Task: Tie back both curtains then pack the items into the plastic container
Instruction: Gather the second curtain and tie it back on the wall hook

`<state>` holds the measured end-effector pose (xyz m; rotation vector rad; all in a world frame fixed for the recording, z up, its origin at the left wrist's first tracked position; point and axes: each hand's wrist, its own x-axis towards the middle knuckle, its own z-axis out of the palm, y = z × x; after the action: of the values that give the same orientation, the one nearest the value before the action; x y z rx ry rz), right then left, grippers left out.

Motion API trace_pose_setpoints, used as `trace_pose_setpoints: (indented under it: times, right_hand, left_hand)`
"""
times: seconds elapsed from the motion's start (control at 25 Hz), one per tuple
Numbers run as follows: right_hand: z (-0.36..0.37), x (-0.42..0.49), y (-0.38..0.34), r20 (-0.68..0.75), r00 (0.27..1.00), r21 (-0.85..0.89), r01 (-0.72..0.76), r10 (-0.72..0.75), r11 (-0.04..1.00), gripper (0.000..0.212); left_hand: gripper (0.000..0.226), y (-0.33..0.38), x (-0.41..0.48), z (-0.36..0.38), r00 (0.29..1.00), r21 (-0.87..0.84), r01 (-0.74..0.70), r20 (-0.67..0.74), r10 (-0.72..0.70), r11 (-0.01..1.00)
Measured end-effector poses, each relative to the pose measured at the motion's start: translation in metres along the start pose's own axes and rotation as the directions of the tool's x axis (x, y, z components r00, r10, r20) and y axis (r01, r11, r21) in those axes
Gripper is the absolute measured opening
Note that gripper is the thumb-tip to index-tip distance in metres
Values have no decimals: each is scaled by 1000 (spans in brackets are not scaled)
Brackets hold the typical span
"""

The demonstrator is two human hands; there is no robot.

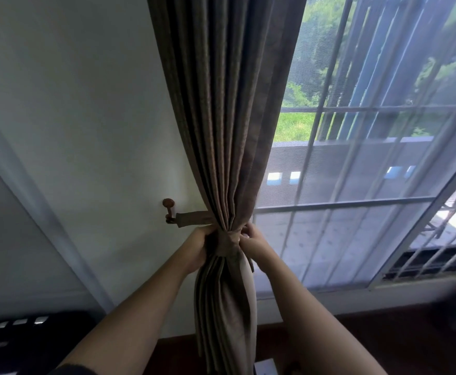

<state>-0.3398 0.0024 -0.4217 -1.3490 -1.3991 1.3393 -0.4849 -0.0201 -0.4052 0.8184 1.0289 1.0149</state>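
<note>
Beside the window, a brown curtain hangs bunched into thick folds against a white wall. A cloth tieback wraps around its narrowest part. One end of the band runs left to a small round-headed hook on the wall. The left hand is squeezed tight around the gathered folds, right at the band, and its fingertips are hidden behind the cloth. The right hand pinches the band on the other side (I cannot see how the band is joined there, the fingers cover it). Below the tie, the curtain drops straight down and is cut off at the bottom edge. Through the mesh screen, the bars, grass and trees outside look soft and blurry. Down in the left corner sits a dark thing with pale marks on top, too dim to tell what it is. A plastic container is nowhere to be seen from here.
</note>
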Motion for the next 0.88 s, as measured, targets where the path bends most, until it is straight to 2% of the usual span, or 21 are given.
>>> trace_pose_setpoints:
  times: [0.12, 0.16, 0.24, 0.36, 0.44, 0.52, 0.64, 0.72, 0.8, 0.84, 0.88]
  right_hand:
    - [-13, 5, -10, 134, 990, -264, 7, 30, 964, 9]
    - [-16, 6, -14, 156, 986, -336, 1, 55, 942, 12]
    - [-23, 10, -21, 164, 984, -378, 1, 66, 926, 14]
    - [-28, 14, -28, 169, 985, -446, 44, 35, 894, 12]
    - [-30, 15, -35, 211, 977, -472, 84, 20, 878, 14]
    - [-29, 14, -36, 274, 961, -473, 103, 35, 875, 12]
    - [-27, 13, -37, 368, 925, -478, 101, 95, 872, 14]
    - [-26, 12, -41, 378, 915, -499, 71, 143, 864, 7]
    - [-25, 10, -51, 404, 891, -507, 31, 206, 861, 17]
    - [-26, 10, -55, 395, 890, -504, 2, 229, 864, 23]
    - [-27, 13, -55, 385, 888, -503, -27, 252, 864, 24]
  left_hand:
    - [35, -4, -2, 0, 999, -3, -19, 37, 19, 1000]
    - [35, -4, -3, 1, 1000, -5, -23, 21, 23, 1000]
    - [33, -4, -6, 5, 998, 58, -51, -44, 54, 997]
    - [30, -11, -10, 10, 968, 266, -102, -195, 157, 959]
    - [18, -19, -14, 10, 934, 326, -97, -297, 199, 940]
    - [17, -24, -19, 8, 915, 340, -105, -334, 225, 935]
    - [21, -24, -28, 5, 919, 332, -117, -322, 228, 936]
    - [24, -21, -37, 9, 937, 247, -131, -286, 201, 960]
    - [25, -20, -49, 12, 956, 167, -173, -207, 206, 971]
    - [19, -22, -52, 11, 964, 191, -183, -156, 214, 964]
    - [24, -24, -54, 8, 970, 243, -185, -109, 216, 952]
